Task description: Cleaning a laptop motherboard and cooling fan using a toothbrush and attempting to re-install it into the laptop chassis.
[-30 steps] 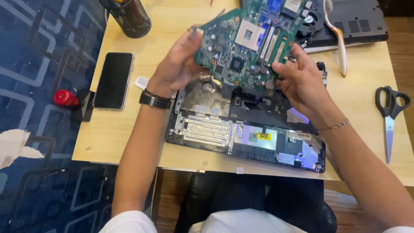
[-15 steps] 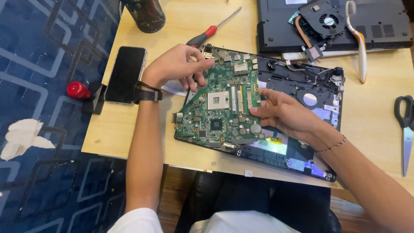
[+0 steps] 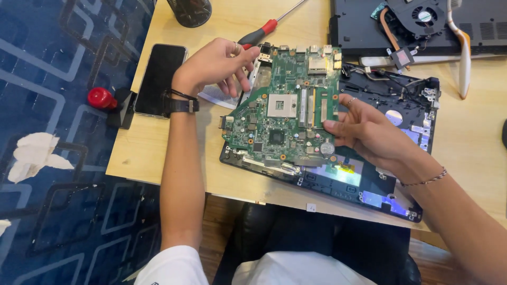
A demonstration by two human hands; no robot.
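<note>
Motherboard [image 3: 285, 113], green, thin and stiff, likely light but fragile with its exposed chips, so I judge the bare edges the safest hold. My left hand [image 3: 214, 66] pinches its top-left corner, fingers closed on it; my right hand [image 3: 369, 132] clamps the right edge. It sits tilted over the open black laptop base [image 3: 369, 182] on the wooden table [image 3: 158, 153].

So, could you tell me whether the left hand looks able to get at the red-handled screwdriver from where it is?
Probably yes. The left hand grips the green circuit board at its top left corner, and the screwdriver lies just beyond its fingertips with nothing between, though it would first have to let go.
</note>
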